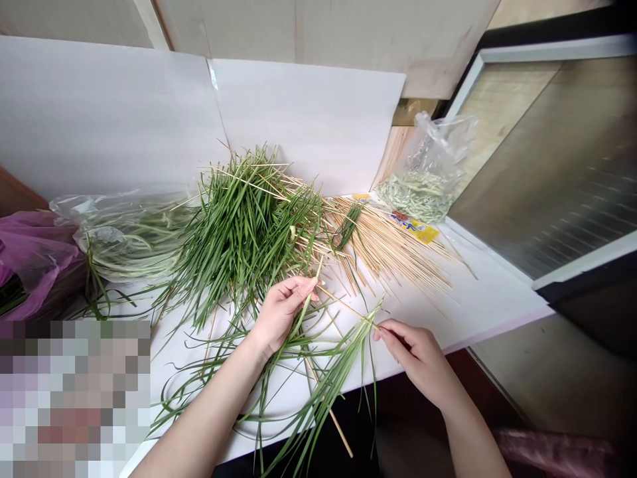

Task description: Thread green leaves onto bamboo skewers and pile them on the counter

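My left hand (pixel 283 312) is closed around long green grass-like leaves (pixel 323 365) and what looks like a thin bamboo skewer (pixel 348 305). My right hand (pixel 413 352) pinches the far end of that skewer together with the leaf tips. A second skewer (pixel 328 411) slants down past the table's front edge. Behind my hands lies a large heap of green leaves (pixel 243 232). To its right, a fan of loose bamboo skewers (pixel 383 245) spreads over the white table top (pixel 478 299).
A plastic bag of leaves (pixel 129 236) lies left of the heap, and a bag of pale leaves (pixel 423 189) stands at the back right. Further items are a purple bag (pixel 34 262), a printed packet (pixel 413 226), a white backing board (pixel 308 113) and a glass-fronted panel (pixel 542 153).
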A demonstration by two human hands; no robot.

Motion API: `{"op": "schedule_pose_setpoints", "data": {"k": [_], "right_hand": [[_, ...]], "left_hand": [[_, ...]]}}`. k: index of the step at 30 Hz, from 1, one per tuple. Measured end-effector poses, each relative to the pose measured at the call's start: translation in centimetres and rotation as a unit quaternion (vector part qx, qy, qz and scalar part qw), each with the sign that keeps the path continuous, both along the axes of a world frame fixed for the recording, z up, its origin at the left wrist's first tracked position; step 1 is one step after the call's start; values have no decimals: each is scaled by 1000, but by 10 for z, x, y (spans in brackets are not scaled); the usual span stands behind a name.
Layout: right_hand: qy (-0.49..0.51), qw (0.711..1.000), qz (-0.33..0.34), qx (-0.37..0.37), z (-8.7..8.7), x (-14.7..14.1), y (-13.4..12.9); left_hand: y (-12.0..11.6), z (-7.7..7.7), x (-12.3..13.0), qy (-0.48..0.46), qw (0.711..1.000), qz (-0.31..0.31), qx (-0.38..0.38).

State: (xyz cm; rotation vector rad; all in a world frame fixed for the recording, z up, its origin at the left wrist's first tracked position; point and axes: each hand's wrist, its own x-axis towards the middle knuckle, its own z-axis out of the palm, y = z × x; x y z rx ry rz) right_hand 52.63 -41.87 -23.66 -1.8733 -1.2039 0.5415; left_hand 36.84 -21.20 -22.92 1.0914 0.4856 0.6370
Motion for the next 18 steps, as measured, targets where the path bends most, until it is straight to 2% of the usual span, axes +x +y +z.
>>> {"op": "schedule_pose_setpoints", "data": {"k": [18], "right_hand": [[-22,1000,3,12,1,-2,1]], "left_hand": [[-2,0,1,32,999,4,18]]}}
